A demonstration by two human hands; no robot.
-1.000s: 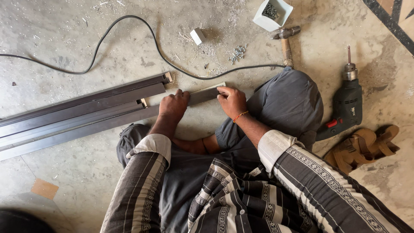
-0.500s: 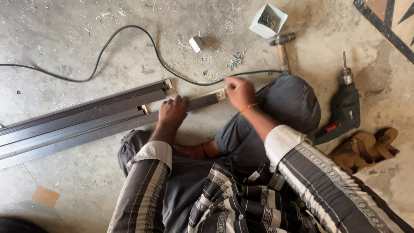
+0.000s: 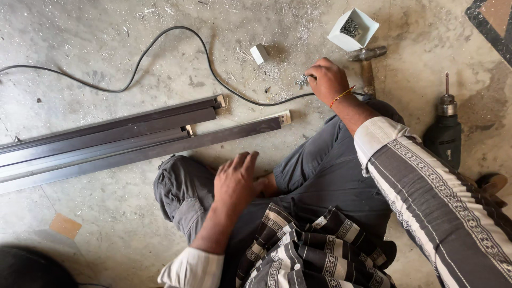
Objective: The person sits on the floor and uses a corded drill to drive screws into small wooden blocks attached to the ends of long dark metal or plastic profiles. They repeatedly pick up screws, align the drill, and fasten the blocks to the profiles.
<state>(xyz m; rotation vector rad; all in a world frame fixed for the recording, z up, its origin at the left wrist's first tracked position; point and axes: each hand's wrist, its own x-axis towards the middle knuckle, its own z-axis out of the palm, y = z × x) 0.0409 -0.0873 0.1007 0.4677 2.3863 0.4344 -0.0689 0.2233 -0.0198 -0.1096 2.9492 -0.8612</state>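
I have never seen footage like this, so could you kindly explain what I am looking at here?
The view comes from a camera on a person's head, looking down at their own lap and hands as they sit on a concrete floor. The right hand reaches to a small heap of screws; whether it grips one is hidden. The left hand rests on the knee, holding nothing. On the floor lie long dark metal bars, a black cable, a white box of screws, a hammer and a drill.
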